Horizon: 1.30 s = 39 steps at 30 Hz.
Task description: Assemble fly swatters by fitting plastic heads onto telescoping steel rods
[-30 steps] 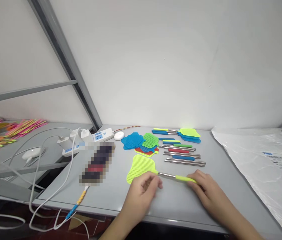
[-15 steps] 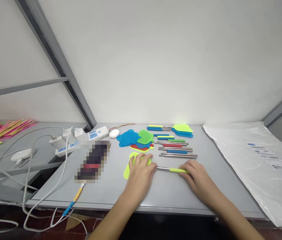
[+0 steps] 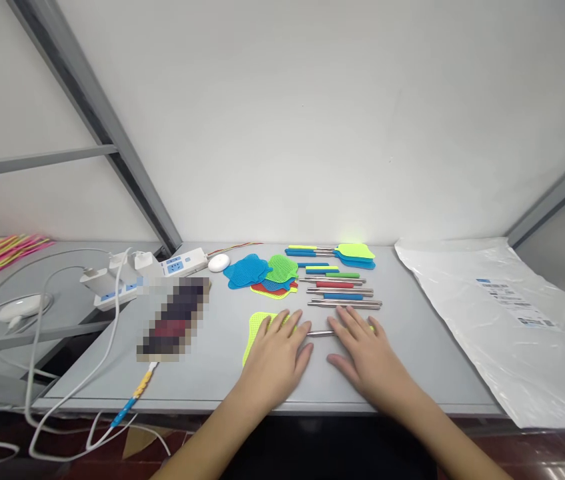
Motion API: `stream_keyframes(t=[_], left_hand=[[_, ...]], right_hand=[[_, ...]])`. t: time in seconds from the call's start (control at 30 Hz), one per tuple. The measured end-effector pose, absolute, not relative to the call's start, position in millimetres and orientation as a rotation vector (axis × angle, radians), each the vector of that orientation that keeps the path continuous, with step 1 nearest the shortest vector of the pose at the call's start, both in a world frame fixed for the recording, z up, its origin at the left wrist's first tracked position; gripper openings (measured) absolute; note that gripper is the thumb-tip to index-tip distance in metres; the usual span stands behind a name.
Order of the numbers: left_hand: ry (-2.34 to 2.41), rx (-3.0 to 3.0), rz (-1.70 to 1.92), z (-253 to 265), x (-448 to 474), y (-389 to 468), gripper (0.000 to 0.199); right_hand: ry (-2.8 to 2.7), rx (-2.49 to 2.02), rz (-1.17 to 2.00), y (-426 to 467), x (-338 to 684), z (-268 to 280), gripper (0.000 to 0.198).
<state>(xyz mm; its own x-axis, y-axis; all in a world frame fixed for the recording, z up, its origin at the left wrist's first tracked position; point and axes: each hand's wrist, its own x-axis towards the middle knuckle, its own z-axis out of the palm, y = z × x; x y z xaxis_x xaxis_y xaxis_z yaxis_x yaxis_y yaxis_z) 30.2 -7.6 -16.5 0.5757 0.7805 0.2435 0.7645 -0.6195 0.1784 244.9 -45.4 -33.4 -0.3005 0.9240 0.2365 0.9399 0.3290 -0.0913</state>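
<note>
A fly swatter with a yellow-green mesh head (image 3: 253, 330) and a metal rod (image 3: 321, 333) lies across the front of the table. My left hand (image 3: 275, 360) rests over the head, fingers apart and palm down. Over the yellow-green handle my right hand (image 3: 367, 353) lies flat, its fingers outstretched, hiding most of the grip. Behind them are several loose metal swatter handles (image 3: 345, 304) with coloured grips. Left of those, blue swatter heads (image 3: 245, 272) and a green swatter head (image 3: 283, 268) overlap red and yellow ones. Whole swatters (image 3: 357, 251) are stacked at the back.
A pixelated dark object (image 3: 175, 320) with a cable lies at the left. Beyond it are a power strip (image 3: 185, 262) and a white round device (image 3: 219, 263). A large white plastic bag (image 3: 462, 320) covers the right side.
My right hand has moved left along the swatter and its fingers have straightened from their grip on the handle. My left hand has flattened over the head. The view has shifted slightly.
</note>
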Motion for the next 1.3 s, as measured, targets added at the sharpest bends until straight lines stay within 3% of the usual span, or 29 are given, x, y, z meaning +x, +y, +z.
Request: stream_keyframes(t=[0.23,0.4,0.6,0.97,1.3], left_hand=[[1.4,2.657,0.314,-18.1,4.7,0.7,0.065],[1.425,2.629,0.279,-15.6,-19.6,8.3,0.064],[1.446,2.63,0.306,-18.3,-30.8,12.5,0.06],[1.333,2.587,0.348,-11.1,-25.9,6.9,0.061],[1.364,2.596,0.406,-16.9,-18.3,6.0,0.057]], right_hand=[[-2.273,-1.876,-0.023,-53.6,256.3,-38.0,0.063],[-2.17,-1.95,-0.08,-59.8,270.4,-46.8,0.072],[-2.185,-1.951,-0.06,-62.5,277.1,-49.0,0.067],[-2.108,-1.754,0.035,-55.2,281.5,-47.4,0.032],[-2.204,-1.756,0.072,-44.7,269.5,-31.6,0.04]])
